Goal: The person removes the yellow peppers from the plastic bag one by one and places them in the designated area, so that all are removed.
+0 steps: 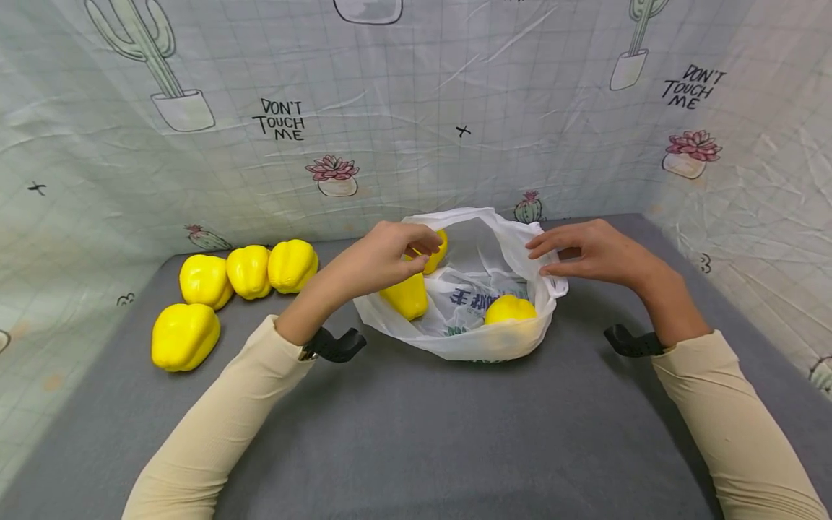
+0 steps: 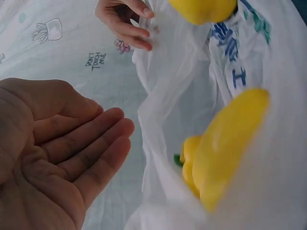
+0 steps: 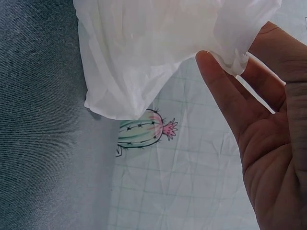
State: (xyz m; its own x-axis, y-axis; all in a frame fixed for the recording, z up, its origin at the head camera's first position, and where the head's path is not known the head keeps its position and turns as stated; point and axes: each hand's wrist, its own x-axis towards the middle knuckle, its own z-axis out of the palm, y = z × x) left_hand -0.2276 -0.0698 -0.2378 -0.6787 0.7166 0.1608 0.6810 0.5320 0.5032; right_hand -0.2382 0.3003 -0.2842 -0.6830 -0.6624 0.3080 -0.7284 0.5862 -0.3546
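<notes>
Three glossy peppers [image 1: 510, 309], crinkled bag [image 1: 468, 347]; left fingers [image 2: 103, 165] loose, empty; right fingers [image 3: 220, 91]: hold unclear.

Downward head view, 2 nearer wrist views, bag [image 1: 448, 347] seemingly common

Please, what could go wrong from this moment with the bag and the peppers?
The thin white bag could sag shut: the left hand is off its rim, and only the right hand holds it. The four peppers outside lie close together, so taking one might nudge its neighbours.

Cream sleeves [image 1: 731, 412], black wrist straps [image 1: 633, 341]
</notes>
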